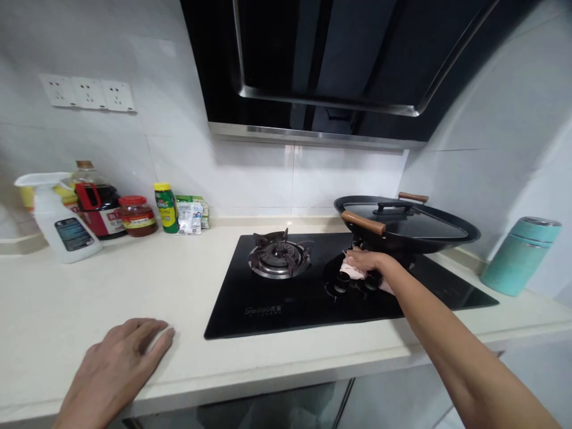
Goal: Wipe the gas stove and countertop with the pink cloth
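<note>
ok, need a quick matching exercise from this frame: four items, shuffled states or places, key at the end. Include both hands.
Column 1
1. Left hand
2. Right hand
3. Lidded wok
4. Flask

Column 2
A. Above the right side of the black cooktop
B. Turquoise, standing near the right wall
C. Resting on the countertop, holding nothing visible
D. Holding a pale cloth near the knobs

Pairs: 1-C, 2-D, 3-A, 4-B
</note>
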`<control>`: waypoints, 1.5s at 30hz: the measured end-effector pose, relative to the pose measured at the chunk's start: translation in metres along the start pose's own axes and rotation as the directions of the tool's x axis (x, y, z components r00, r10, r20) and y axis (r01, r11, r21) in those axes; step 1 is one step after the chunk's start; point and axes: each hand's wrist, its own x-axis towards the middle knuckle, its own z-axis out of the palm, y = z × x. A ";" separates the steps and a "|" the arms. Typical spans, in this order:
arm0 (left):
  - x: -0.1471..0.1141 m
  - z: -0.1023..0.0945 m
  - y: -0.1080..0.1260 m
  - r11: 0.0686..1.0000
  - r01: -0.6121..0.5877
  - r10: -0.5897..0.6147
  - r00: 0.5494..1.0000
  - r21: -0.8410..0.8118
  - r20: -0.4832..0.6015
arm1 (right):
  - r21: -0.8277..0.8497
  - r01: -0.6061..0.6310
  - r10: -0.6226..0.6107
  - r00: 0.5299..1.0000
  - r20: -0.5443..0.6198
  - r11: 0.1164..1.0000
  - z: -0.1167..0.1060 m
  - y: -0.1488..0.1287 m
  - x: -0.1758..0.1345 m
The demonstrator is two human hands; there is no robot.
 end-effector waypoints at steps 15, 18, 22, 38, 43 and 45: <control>-0.005 -0.005 0.002 0.999 0.020 -0.020 1.000 -0.038 -0.014 | -0.133 -0.181 0.164 0.978 -0.131 0.974 0.008 -0.064 -0.026; -0.006 -0.005 0.001 0.999 0.000 -0.001 0.999 -0.043 -0.033 | -0.121 -0.293 0.271 0.947 -0.170 0.948 0.008 -0.063 -0.041; -0.007 -0.004 0.001 0.999 -0.012 0.009 0.998 -0.050 -0.055 | -0.111 -0.280 0.262 0.954 -0.148 0.954 0.006 -0.062 -0.060; -0.013 -0.005 0.008 1.000 -0.018 0.017 0.997 -0.016 -0.072 | -0.140 0.101 -0.142 0.934 -0.328 0.985 0.024 -0.092 -0.144; -0.016 -0.006 0.011 1.000 -0.030 0.030 0.996 0.005 -0.079 | -0.163 0.047 -0.108 0.915 -0.388 0.986 0.027 -0.093 -0.178; -0.017 -0.007 0.012 1.000 -0.026 0.026 0.997 0.005 -0.069 | -0.165 0.040 -0.101 0.916 -0.387 0.986 0.026 -0.087 -0.193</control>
